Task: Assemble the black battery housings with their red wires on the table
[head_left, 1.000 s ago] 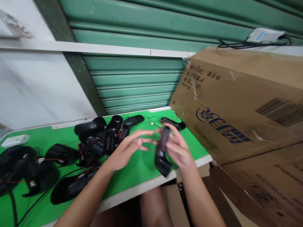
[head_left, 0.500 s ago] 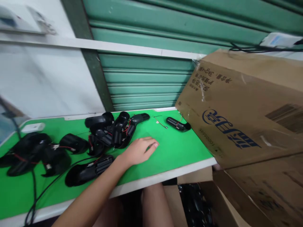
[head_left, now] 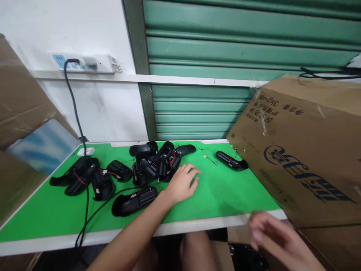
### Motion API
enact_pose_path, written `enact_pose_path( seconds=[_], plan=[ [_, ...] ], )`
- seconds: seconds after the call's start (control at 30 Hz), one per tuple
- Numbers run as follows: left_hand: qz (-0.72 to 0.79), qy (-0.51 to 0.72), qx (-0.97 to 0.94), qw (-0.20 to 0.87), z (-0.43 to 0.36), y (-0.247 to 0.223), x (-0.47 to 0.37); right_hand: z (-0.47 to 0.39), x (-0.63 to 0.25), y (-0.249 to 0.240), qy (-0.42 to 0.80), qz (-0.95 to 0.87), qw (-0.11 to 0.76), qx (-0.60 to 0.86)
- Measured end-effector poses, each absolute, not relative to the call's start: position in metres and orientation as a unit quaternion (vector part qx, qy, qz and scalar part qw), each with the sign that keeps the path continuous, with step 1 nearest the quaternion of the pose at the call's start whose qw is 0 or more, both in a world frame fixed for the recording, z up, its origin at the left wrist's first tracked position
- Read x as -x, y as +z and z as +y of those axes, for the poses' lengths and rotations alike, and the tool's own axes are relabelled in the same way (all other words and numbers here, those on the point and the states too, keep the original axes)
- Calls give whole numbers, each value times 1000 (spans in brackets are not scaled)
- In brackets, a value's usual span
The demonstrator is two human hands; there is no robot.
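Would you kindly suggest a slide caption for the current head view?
Left hand beside black wired parts on a green tabletop; blurred right hand near its front edge, cardboard box at right.

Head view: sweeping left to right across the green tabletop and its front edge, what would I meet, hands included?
Small white block → nearest black part → left hand → loose wire → lone black part → blurred right hand.

The cardboard box (head_left: pixel 318 158) on the right bears blue "蓝月亮" lettering, "净含量: 3kg" and the number "10000595".
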State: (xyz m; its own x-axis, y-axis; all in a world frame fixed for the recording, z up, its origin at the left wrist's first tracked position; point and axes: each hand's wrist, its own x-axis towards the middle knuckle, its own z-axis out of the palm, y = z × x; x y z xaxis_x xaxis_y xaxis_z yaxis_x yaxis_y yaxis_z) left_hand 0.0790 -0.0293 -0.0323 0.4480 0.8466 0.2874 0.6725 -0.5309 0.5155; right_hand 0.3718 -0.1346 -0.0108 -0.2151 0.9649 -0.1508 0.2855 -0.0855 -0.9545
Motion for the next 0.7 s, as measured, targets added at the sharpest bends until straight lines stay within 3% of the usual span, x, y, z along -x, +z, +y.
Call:
enact_pose_path(
  seconds=[0.13, 0.23, 0.33, 0.5, 0.7],
  plan=[
    [472, 249, -831, 154, -25, -40, -83, -8, -289, 25, 341, -747, 391, 417],
    [484, 242, -828, 149, -25, -45, -82, 74, -233, 14, 240, -834, 273, 415],
    [499, 247, -816, 152, -25, -47, -81, 111, -210, -9, 258, -836, 230, 426],
    [519, 259, -798, 166, -23, -45, -83, 119, -231, -22, 305, -795, 301, 430],
    [528, 314, -765, 191, -9, -48, -85, 123, -260, -8, 456, -699, 353, 422]
  ],
)
